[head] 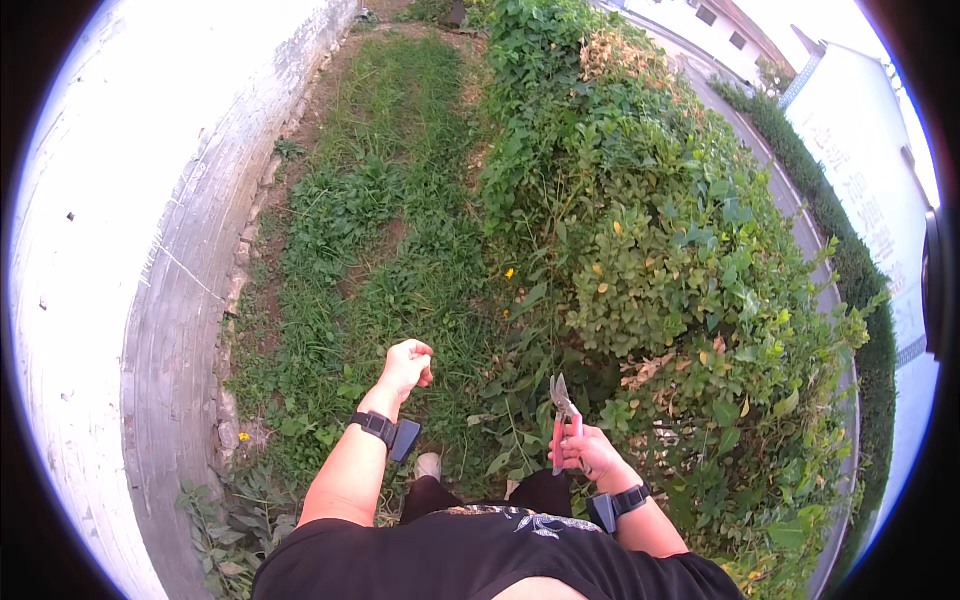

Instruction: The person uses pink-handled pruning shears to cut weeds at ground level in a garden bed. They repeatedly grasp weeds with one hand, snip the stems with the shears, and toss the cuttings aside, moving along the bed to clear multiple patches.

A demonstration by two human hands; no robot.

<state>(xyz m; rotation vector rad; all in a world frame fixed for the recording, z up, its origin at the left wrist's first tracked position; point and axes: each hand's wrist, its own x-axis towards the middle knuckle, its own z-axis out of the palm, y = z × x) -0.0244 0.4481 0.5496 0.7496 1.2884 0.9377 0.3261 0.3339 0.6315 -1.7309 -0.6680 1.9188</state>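
Observation:
My right hand (592, 452) grips a pair of pruning shears (557, 442) by their red handles. The metal blades point away from me, slightly parted, at the lower edge of the leafy hedge (637, 285). No stem shows clearly between them. Out in front of my body, over the grass and weeds (405, 300), is my left hand (409, 367). Its fingers are curled in, and I see nothing held in them. Leafy stems (514, 442) stand low between my legs and the hedge, close to the shears.
A whitewashed wall (180, 300) with a stone footing runs along the left. Beyond the hedge on the right lie a paved road (825, 277), a clipped hedge (862, 300) and a white building wall (847, 142) bearing writing. My shoe (428, 466) is on the weedy ground.

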